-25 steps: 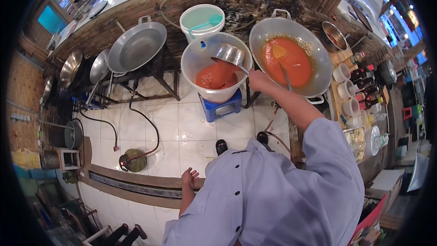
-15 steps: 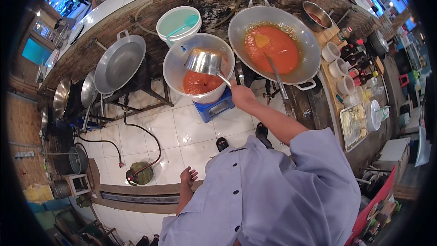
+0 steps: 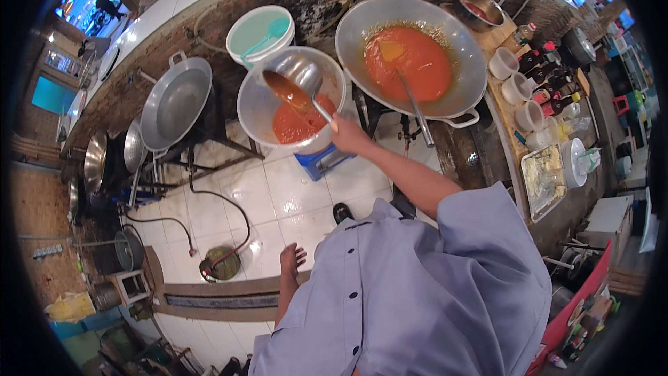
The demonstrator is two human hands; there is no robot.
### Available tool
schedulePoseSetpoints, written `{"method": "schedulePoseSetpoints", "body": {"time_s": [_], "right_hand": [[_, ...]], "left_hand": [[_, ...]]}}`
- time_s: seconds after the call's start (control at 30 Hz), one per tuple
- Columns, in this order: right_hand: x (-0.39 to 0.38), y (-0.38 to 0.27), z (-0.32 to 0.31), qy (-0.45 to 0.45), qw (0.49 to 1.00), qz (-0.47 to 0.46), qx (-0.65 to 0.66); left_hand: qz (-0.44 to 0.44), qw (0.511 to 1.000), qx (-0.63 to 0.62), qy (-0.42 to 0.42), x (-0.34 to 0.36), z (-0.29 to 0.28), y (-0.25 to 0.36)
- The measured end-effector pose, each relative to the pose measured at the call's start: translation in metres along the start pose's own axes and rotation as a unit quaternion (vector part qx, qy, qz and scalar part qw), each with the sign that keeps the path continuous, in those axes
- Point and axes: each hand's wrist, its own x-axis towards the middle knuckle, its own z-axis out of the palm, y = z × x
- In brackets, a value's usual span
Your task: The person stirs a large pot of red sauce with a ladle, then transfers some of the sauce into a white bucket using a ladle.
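Note:
My right hand point(image 3: 351, 134) is closed round the handle of a metal dipper point(image 3: 303, 73). The dipper is tilted inside a white bucket point(image 3: 252, 108), its mouth toward the left, with orange-red sauce along its rim. More sauce point(image 3: 300, 123) lies in the bottom of the bucket, which stands on a blue stool point(image 3: 321, 161). To the right, a large wok point(image 3: 351, 42) holds orange sauce with oil round its edge, and a long-handled spatula point(image 3: 415, 108) rests in it. My left hand point(image 3: 292, 259) hangs low by my body, fingers apart and nothing in it.
Behind the bucket is a white pail point(image 3: 240, 45) with pale liquid and a turquoise scoop. An empty wok point(image 3: 177, 101) sits on a stand at left. Bottles point(image 3: 553, 90), plastic tubs and a metal tray point(image 3: 543, 184) line the right counter. A hose point(image 3: 233, 198) crosses the tiled floor.
The dipper has turned from nearly upside down to tilted, so its sauce-coated mouth now shows. My right hand stays on its handle. The whole view has shifted slightly; my left hand remains low.

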Motion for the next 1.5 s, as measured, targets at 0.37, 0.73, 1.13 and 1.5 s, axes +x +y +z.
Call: {"method": "schedulePoseSetpoints", "body": {"time_s": [0.37, 0.73, 1.13, 1.5], "right_hand": [[0.070, -0.003, -0.150, -0.343, 0.682, 0.215, 0.609], [0.111, 0.172, -0.326, -0.249, 0.874, 0.204, 0.364], [0.156, 0.359, -0.325, -0.106, 0.948, 0.182, -0.238], [0.084, 0.290, -0.265, -0.239, 0.684, 0.412, 0.552]], "left_hand": [[0.115, 0.958, 0.099, -0.242, -0.072, 0.221, 0.130], [-0.036, 0.943, -0.070, -0.323, -0.138, 0.488, 0.201], [0.319, 0.863, 0.391, 0.018, -0.223, 0.417, 0.293], [0.340, 0.783, 0.508, 0.114, -0.292, 0.394, 0.393]]}}
